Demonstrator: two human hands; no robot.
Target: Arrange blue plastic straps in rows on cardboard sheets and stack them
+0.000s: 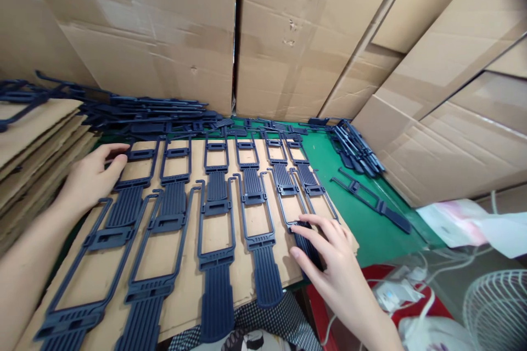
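Observation:
Dark blue plastic frames with ribbed paddles lie in two rows on a cardboard sheet [189, 285]. At the left, the thumb and fingers of my left hand [96, 173] pinch the edge of a back-row frame [140, 162]. My right hand [329, 252] rests over the ribbed paddle [307, 244] of a front-row frame at the sheet's right side, its fingers spread and partly covering it. Between my hands lie several more frames, one of them a front-row frame [217, 258] in the middle.
A heap of dark frames [164, 112] lies behind the sheet, and a smaller pile [354, 145] is at the right on the green table [370, 244]. One loose frame [373, 200] lies nearby. Stacked cardboard [45, 164] stands left, large boxes [288, 38] behind, a fan [496, 312] lower right.

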